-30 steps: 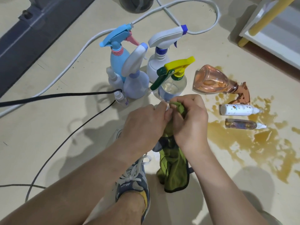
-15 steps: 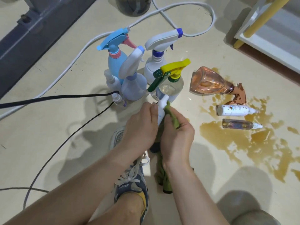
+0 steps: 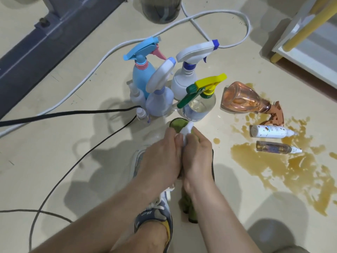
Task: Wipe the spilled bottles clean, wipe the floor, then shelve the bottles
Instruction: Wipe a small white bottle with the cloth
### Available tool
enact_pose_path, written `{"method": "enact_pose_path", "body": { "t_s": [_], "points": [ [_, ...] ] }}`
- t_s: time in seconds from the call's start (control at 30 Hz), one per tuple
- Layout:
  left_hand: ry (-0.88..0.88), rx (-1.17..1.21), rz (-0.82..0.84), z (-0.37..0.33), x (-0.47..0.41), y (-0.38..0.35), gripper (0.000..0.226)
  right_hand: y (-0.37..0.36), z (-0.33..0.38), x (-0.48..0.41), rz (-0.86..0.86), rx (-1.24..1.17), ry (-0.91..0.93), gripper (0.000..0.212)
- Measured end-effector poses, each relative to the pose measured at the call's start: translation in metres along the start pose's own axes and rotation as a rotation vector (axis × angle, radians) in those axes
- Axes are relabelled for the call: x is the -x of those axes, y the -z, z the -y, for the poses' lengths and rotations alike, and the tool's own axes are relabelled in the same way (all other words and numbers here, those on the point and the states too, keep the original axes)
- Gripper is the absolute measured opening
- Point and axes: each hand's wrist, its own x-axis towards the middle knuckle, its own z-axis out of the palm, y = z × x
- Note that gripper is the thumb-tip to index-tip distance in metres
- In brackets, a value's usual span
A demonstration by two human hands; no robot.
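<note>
Person crouched over the floor (image 3: 54, 161), both hands low in front of one shoe (image 3: 155, 216). Left hand (image 3: 162, 157) has its grip clamped on a small white bottle (image 3: 187, 131); only the bottle's top pokes out between the two hands. Right hand (image 3: 198, 156) has its grip closed on a green cloth (image 3: 177, 125) wrapped against that bottle. One cloth end sticks up past the fingers, the rest hangs below the right wrist. Hands are touching each other.

Just beyond the hands a cluster stands upright:
- blue spray bottle (image 3: 140, 73)
- lavender spray bottle (image 3: 159, 101)
- white spray bottle (image 3: 185, 83)
- clear bottle with yellow-green trigger (image 3: 198, 106)
- two tiny clear bottles (image 3: 142, 115) on the cluster's left side

To the right, three bottles lie on their sides in or at the brown spill (image 3: 273, 167): pink spray bottle (image 3: 238, 99), white tube bottle (image 3: 269, 131), and just beside it a small clear bottle (image 3: 273, 147). The spill spreads toward the right edge.

Shelf (image 3: 310, 48) with a yellow leg sits in the upper right, well apart from the bottles. White cable (image 3: 91, 73) loops behind the cluster; black cable (image 3: 73, 113) runs in from the left.
</note>
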Motion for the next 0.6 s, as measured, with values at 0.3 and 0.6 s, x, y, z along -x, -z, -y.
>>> {"method": "enact_pose_path", "body": {
  "t_s": [0.3,0.6],
  "points": [
    [0.005,0.092,0.013,0.001,0.011,0.005,0.026,-0.006,0.002,0.011,0.053,-0.084,0.028,0.02],
    [0.509,0.797,-0.026,0.001,-0.042,0.005,0.041,0.006,-0.016,0.046,0.26,0.458,0.379,0.046]
  ]
}}
